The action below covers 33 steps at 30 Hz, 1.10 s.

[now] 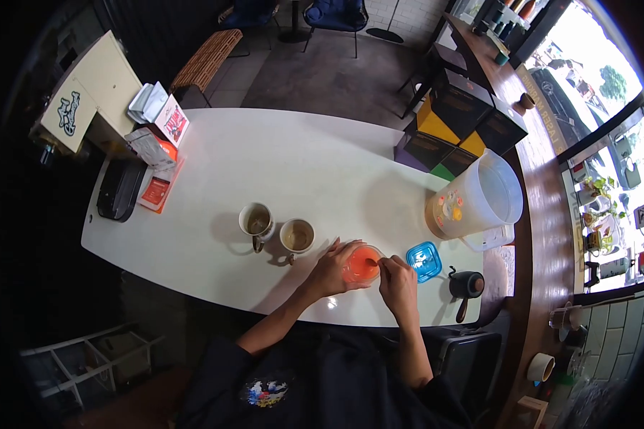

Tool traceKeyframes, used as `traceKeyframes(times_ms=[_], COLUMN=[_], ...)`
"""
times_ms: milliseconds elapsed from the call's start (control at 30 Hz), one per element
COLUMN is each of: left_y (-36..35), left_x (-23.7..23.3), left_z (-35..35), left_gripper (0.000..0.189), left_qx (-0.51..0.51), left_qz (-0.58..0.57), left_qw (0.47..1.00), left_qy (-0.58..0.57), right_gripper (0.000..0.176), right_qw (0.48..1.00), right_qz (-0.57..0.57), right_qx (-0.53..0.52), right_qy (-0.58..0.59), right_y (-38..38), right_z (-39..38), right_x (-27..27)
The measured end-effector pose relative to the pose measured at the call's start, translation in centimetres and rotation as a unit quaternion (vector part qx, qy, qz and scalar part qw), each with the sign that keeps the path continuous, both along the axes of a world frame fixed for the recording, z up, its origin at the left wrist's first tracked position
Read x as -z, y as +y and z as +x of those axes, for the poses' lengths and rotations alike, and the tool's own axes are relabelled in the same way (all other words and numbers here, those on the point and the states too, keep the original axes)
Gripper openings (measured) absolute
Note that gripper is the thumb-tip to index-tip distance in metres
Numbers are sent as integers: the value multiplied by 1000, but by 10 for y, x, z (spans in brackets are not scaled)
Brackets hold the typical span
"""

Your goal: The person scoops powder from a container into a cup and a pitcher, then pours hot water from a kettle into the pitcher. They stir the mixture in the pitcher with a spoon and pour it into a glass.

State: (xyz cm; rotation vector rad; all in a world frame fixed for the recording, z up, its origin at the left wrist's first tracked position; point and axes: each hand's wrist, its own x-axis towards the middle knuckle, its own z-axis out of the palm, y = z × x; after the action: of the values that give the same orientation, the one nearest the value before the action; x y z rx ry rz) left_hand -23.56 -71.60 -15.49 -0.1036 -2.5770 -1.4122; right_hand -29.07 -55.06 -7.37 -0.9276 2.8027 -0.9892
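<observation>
My left hand [329, 271] is wrapped round the side of a clear plastic container [351, 279] with red-orange contents. Over its rim, my right hand [397, 280] pinches what looks like a small dark spoon [373, 262], whose tip dips into the contents. Left of the container stand two mugs, a nearer one [297, 236] and another [256, 219], both with some brownish liquid inside. A blue square lid [424, 262] lies on the table just right of my right hand.
A large translucent pitcher [479, 196] stands on the white table [286, 150] at right, with a small dark pot [466, 284] near the front edge. Stacked black boxes [461, 107] are behind the pitcher. A cream machine [93, 93], packets [170, 121] and a black tray [122, 190] occupy the left end.
</observation>
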Motion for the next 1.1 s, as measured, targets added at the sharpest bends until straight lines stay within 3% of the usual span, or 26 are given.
traceKeyframes(times_ms=[200, 400, 467, 700, 800, 1100], left_y=[-7, -9, -9, -13, -13, -14], left_x=[3, 4, -1, 0, 0, -1], left_z=[-3, -6, -5, -6, -7, -9], left_gripper=[91, 91, 90, 89, 88, 86], left_qx=[28, 40, 42, 65, 63, 70], left_qz=[1, -12, -14, 0, -2, 1], left_qw=[1000, 999, 999, 998, 998, 997], left_qy=[7, 13, -3, -8, -7, 27], right_gripper=[12, 8, 8, 8, 8, 9], right_qw=[998, 999, 995, 993, 996, 990], right_qz=[-67, -13, 10, -64, -36, -55], right_qx=[3, 37, 100, 98, 78, 129], right_qy=[-17, -27, -3, -2, -38, 10], right_y=[-17, -10, -10, -29, -23, -28], right_z=[10, 30, 30, 29, 38, 28], right_x=[6, 3, 5, 14, 16, 15])
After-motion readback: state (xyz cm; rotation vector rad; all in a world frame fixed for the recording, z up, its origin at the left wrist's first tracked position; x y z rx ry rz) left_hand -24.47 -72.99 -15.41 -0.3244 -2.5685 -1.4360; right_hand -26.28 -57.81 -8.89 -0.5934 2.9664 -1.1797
